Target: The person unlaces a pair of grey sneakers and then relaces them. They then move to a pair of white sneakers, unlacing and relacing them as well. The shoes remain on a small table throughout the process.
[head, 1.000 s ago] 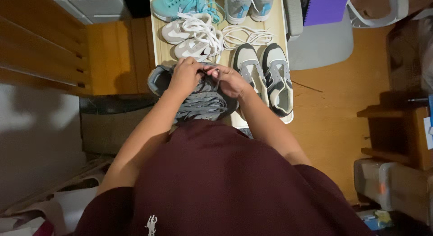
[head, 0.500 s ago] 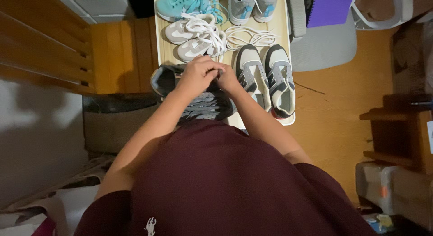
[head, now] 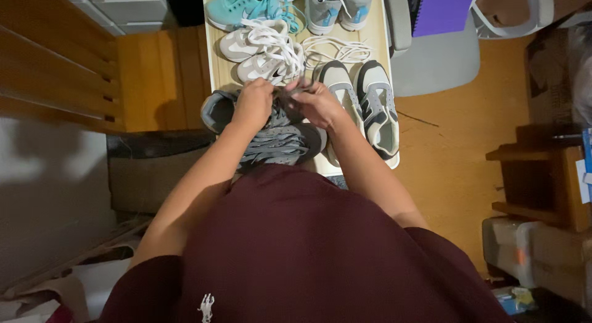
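Note:
A grey sneaker [head: 277, 141] with grey laces lies at the near end of a long cream table [head: 217, 67]. My left hand [head: 254, 102] and my right hand [head: 314, 104] are both over its far end, fingers pinched on the grey laces, which stretch between them. The hands are a little apart. The sneaker's toe points toward me and its heel [head: 213, 110] shows to the left of my left wrist.
On the table lie a grey-and-cream pair [head: 364, 104], a white pair with loose white laces [head: 262, 48], a teal shoe [head: 237, 5] and a grey pair [head: 336, 5]. A grey chair with a purple notebook [head: 441, 11] stands right. Wooden floor, shelves and boxes at the right.
My hands were pressed together over the sneaker's laces; now they have drawn apart, the right hand moving right and pulling the lace out.

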